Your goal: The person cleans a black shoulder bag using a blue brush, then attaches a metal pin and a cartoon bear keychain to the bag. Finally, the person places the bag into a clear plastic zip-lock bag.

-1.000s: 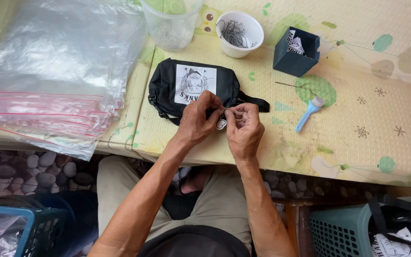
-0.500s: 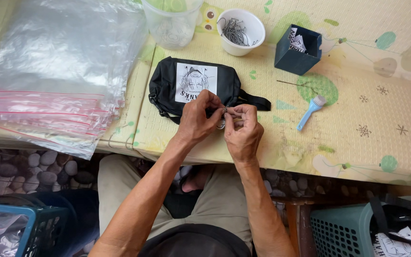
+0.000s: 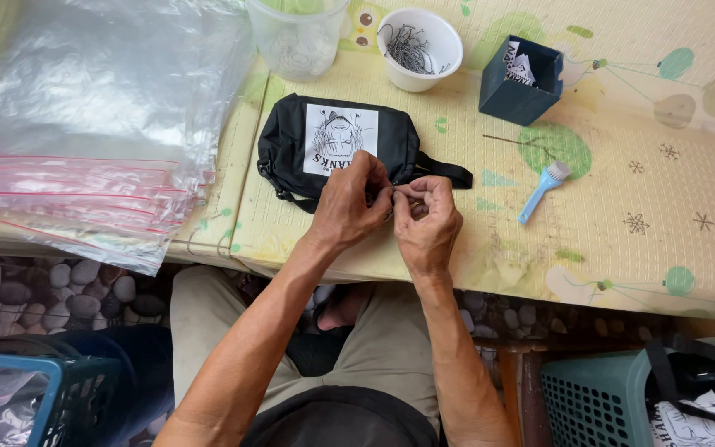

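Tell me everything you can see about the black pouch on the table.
The black pouch is a small, soft bag that looks like fabric. It lies flat on the pale patterned table mat. A white square patch with a dark drawing sits on its upper face. A black strap sticks out on its right end. The left hand and right hand meet at its near edge, pinching something small there that I cannot make out.

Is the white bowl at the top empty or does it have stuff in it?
Not empty. The white bowl stands upright and holds a tangle of thin metal hooks.
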